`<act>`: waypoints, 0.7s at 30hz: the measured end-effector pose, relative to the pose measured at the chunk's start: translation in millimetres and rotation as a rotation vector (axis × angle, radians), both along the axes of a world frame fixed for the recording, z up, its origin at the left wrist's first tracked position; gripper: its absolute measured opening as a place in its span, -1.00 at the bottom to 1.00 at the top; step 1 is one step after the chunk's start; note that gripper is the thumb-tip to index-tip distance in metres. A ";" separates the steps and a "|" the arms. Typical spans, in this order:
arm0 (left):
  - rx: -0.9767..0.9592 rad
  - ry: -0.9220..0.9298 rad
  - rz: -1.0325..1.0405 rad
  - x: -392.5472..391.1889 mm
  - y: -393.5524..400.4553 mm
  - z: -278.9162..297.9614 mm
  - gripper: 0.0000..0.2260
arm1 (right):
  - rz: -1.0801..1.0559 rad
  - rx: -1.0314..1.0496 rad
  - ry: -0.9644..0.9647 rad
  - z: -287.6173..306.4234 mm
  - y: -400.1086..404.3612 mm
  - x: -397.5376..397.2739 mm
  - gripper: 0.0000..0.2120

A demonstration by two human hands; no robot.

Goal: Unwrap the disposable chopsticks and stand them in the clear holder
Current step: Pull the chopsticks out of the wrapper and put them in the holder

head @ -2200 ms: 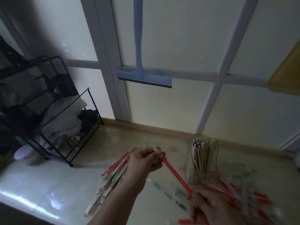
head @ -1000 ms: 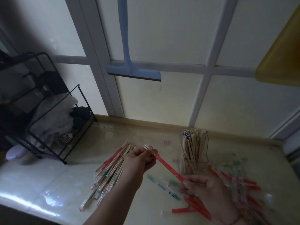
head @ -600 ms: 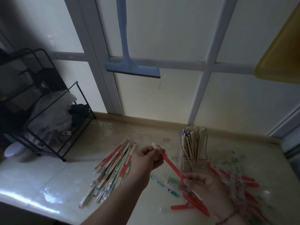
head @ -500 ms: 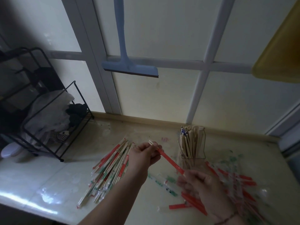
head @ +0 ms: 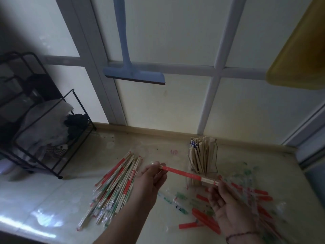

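Left hand (head: 149, 178) pinches the far-left end of one wrapped chopstick pair (head: 189, 174), thumb and fingertips closed on the clear tail of the sleeve; right hand (head: 226, 203) grips the opposite end, where bare pale wood shows just beyond the red wrapper (head: 181, 172). The pair spans the gap between the two grips, held in the air in front of the clear holder (head: 203, 158), which stands just behind the span and already carries a dense bundle of upright sticks. Judgement: the item is very light and stiff along its length, thin enough to snap if bent across the span; the film sleeve is slick and limp, so it should slide rather than tear once the wood end is free. Best hold appears to be wood on the right-hand side, sleeve tail on the left, pulling apart along the axis. Motion blur at the right grip; which fingers bear on the wood cannot be resolved. Left of the left grip lies the pile of wrapped chopsticks (head: 114, 187); under and beyond the right grip lie the spent wrappers (head: 246, 199) on the countertop (head: 52, 196).
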State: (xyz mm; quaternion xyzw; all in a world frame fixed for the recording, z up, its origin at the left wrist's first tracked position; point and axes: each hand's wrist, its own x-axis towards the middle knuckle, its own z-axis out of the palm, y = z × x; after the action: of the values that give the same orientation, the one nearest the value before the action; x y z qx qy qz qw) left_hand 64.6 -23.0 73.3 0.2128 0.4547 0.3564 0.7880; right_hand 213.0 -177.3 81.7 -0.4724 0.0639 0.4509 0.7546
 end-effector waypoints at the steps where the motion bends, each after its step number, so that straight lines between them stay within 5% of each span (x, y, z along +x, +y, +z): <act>1: -0.015 -0.003 0.032 -2.2 3.4 -4.3 -0.88 | -0.015 -0.027 -0.030 -3.0 -3.8 5.7 -0.63; 3: -0.030 0.007 0.109 -8.0 12.6 -12.6 -0.87 | -0.056 -0.077 -0.066 -2.9 -12.0 22.3 -0.93; 6: -0.047 0.074 0.251 -21.3 26.1 -25.9 -0.90 | -0.140 -0.108 -0.162 3.0 -30.9 57.4 -0.80; 9: -0.041 0.171 0.306 -36.7 31.8 -46.6 -0.93 | -0.147 -0.095 -0.327 26.4 -49.8 93.3 -0.87; 12: 0.005 0.320 0.208 -43.0 25.2 -76.5 -0.91 | -0.109 -0.203 -0.671 55.4 -51.2 131.4 -0.67; 17: 0.209 0.635 -0.041 -28.7 5.2 -112.3 -0.88 | 0.136 -0.392 -1.455 96.3 4.7 138.9 -0.90; 21: 0.429 0.888 -0.240 -22.5 2.5 -116.0 -0.66 | 0.360 -0.442 -1.696 88.3 56.7 112.1 -0.95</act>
State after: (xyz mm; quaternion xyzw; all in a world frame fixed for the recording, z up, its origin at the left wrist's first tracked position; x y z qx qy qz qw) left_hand 42.1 -20.6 -42.6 0.5514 0.6349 0.2239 0.4927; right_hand 325.1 -120.6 170.0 -0.7844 -0.5052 0.0389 0.3578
